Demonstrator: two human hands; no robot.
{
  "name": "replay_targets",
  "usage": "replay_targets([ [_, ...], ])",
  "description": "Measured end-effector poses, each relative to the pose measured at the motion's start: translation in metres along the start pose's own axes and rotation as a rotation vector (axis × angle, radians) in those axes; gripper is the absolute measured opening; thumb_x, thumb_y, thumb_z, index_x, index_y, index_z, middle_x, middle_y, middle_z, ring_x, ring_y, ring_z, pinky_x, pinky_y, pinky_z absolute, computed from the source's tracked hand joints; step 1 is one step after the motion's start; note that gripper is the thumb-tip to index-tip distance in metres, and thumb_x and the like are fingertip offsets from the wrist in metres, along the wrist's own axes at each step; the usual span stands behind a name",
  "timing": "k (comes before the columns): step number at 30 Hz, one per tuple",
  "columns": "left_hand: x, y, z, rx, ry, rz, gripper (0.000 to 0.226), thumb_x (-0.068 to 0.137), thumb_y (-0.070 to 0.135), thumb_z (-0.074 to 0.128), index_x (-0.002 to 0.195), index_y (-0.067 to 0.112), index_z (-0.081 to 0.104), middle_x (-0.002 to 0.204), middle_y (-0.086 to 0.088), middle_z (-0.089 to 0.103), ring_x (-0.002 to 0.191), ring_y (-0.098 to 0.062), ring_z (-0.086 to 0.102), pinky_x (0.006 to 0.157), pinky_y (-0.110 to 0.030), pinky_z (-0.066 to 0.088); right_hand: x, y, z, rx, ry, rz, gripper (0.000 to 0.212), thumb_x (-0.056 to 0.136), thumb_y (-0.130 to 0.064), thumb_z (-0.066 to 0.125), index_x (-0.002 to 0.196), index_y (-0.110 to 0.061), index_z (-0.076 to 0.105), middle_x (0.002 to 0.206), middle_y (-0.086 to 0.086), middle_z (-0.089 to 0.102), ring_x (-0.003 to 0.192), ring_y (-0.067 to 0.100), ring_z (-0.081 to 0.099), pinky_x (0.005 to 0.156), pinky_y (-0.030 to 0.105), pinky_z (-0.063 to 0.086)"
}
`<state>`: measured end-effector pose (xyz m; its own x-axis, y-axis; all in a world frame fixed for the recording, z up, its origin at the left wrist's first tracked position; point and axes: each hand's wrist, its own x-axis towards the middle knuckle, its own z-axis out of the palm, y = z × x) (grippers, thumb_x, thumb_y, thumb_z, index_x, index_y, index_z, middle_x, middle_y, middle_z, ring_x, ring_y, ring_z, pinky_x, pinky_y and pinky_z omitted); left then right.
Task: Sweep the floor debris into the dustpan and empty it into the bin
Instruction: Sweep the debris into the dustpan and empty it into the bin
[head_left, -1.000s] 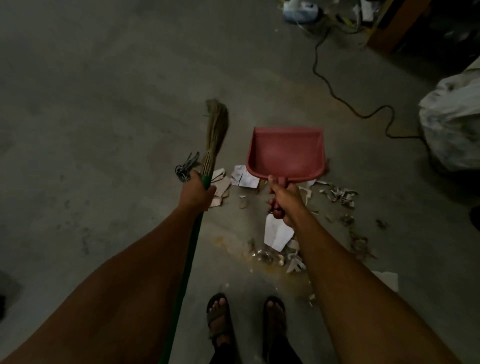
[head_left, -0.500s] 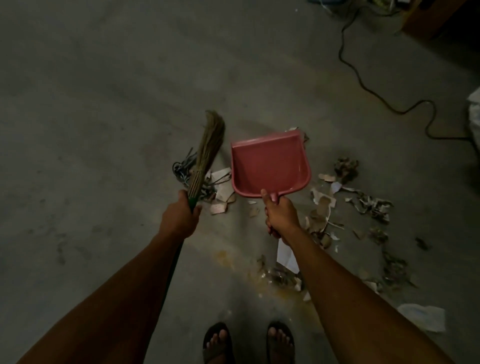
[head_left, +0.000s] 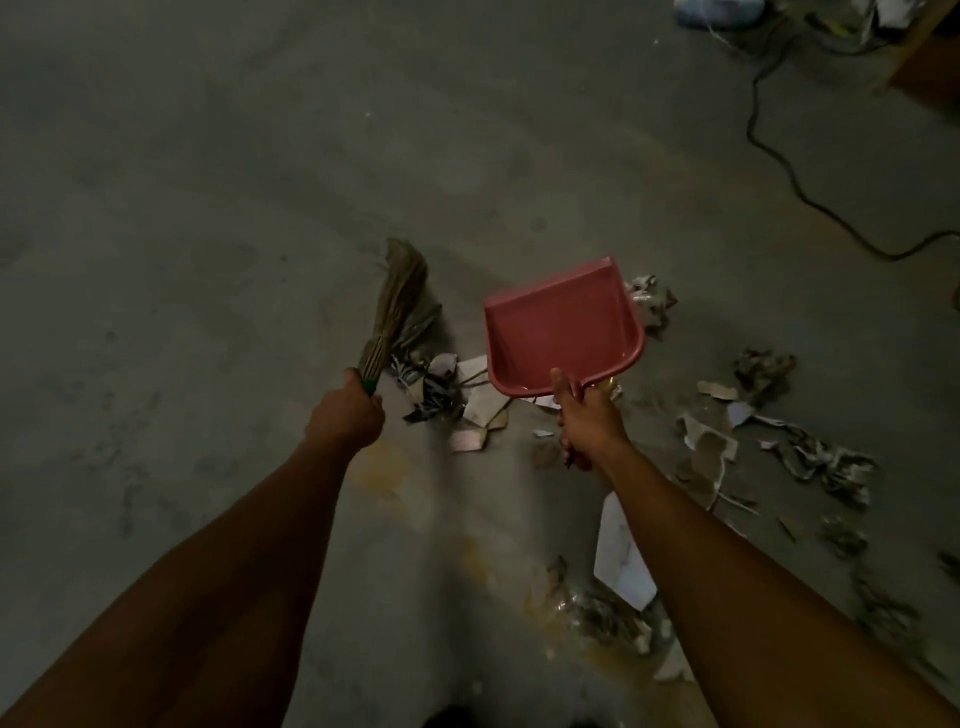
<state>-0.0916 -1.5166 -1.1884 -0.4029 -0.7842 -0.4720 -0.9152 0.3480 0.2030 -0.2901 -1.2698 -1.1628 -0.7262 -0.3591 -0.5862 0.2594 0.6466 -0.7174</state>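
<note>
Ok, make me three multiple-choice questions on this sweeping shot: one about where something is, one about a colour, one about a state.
1. Where does the black cable lie?
A. on the floor at upper right
B. under the broom
C. inside the dustpan

2. What colour is the dustpan?
A. blue
B. red
C. yellow

3. What is the state of the dustpan's tray?
A. heaped with scraps
B. broken in two
C. holding no debris

Answers:
1 A: the cable snakes across the floor in the upper right, far from the broom.
2 B: the pan held by the right hand is plainly red, while the left hand grips the broom.
3 C: the tray shows bare, and the paper scraps lie on the floor.
</note>
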Motion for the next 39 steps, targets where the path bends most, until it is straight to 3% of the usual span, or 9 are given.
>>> replay_targets([
  [5,0.013,-0.033,0.024,-0.029,-0.052,-0.154,0.044,0.101,0.036,0.054,0.136,0.013,0.041,0.102,-0.015,0.059,0.068,-0.029,0.066,0.04,-0.028,0.048,0.012,0.029,0.019,0.0,-0.024,0.002,0.061,0.097,-0.069,0.049,0.077,-0.011,0.057,0.061,0.006,0.057,0.041,0.019,0.052,0.044,0.031,0.046],
  [7,0.015,-0.046,0.036,0.002,-0.078,-0.201,0.041,0.097,0.032,0.056,0.132,0.013,0.046,0.096,-0.012,0.058,0.068,-0.028,0.067,0.045,-0.03,0.054,0.017,0.043,0.026,0.011,-0.027,0.002,0.06,0.096,-0.069,0.05,0.073,-0.013,0.054,0.057,0.005,0.054,0.039,0.019,0.05,0.044,0.031,0.044],
  [11,0.01,-0.064,0.068,0.133,-0.16,-0.148,0.043,0.092,0.031,0.056,0.132,0.019,0.048,0.096,-0.011,0.06,0.081,-0.031,0.068,0.074,-0.044,0.064,0.021,0.074,0.032,-0.008,-0.038,-0.008,0.055,0.097,-0.066,0.05,0.076,-0.016,0.055,0.061,0.004,0.056,0.04,0.014,0.049,0.043,0.025,0.041],
  [19,-0.036,-0.044,0.124,0.278,-0.272,0.107,0.053,0.099,0.036,0.054,0.149,0.035,0.036,0.09,-0.001,0.055,0.073,-0.02,0.059,0.063,-0.036,0.053,0.01,0.138,0.018,0.031,0.008,0.054,0.06,0.092,-0.07,0.056,0.074,-0.013,0.057,0.062,0.007,0.056,0.048,0.019,0.053,0.049,0.03,0.043],
  [22,-0.064,-0.013,0.149,0.284,-0.287,0.166,0.054,0.099,0.037,0.054,0.15,0.035,0.036,0.102,-0.004,0.061,0.08,-0.024,0.06,0.071,-0.037,0.056,-0.004,0.163,0.009,0.009,0.047,0.128,0.084,0.068,-0.096,0.05,0.078,-0.014,0.061,0.065,0.003,0.06,0.059,0.023,0.058,0.062,0.039,0.049],
  [28,-0.116,0.051,0.186,0.331,-0.363,0.331,0.049,0.098,0.037,0.055,0.145,0.034,0.04,0.116,-0.007,0.066,0.093,-0.027,0.066,0.077,-0.04,0.056,-0.036,0.216,-0.02,-0.015,0.196,0.258,0.12,0.054,-0.111,0.029,0.094,-0.006,0.07,0.086,0.013,0.073,0.078,0.034,0.071,0.077,0.046,0.06],
  [32,-0.135,0.079,0.184,0.38,-0.361,0.415,0.052,0.099,0.035,0.054,0.148,0.037,0.036,0.121,-0.006,0.065,0.1,-0.026,0.066,0.072,-0.037,0.048,-0.065,0.209,-0.045,0.143,0.28,0.234,0.074,0.092,-0.08,0.04,0.073,-0.011,0.06,0.064,0.01,0.061,0.049,0.023,0.057,0.052,0.031,0.045],
  [35,-0.145,0.084,0.171,0.366,-0.313,0.449,0.051,0.1,0.039,0.053,0.148,0.038,0.035,0.118,-0.004,0.064,0.089,-0.022,0.061,0.068,-0.036,0.05,-0.078,0.208,-0.071,0.26,0.309,0.293,0.07,0.1,-0.069,0.04,0.075,-0.006,0.057,0.057,0.013,0.05,0.035,0.019,0.044,0.037,0.021,0.034],
  [39,-0.151,0.082,0.147,0.284,-0.243,0.438,0.061,0.101,0.046,0.05,0.156,0.041,0.024,0.118,-0.007,0.063,0.081,-0.021,0.058,0.067,-0.035,0.055,-0.092,0.213,-0.102,0.322,0.338,0.306,0.069,0.1,-0.069,0.038,0.078,-0.006,0.056,0.054,0.011,0.047,0.031,0.017,0.041,0.034,0.02,0.033],
])
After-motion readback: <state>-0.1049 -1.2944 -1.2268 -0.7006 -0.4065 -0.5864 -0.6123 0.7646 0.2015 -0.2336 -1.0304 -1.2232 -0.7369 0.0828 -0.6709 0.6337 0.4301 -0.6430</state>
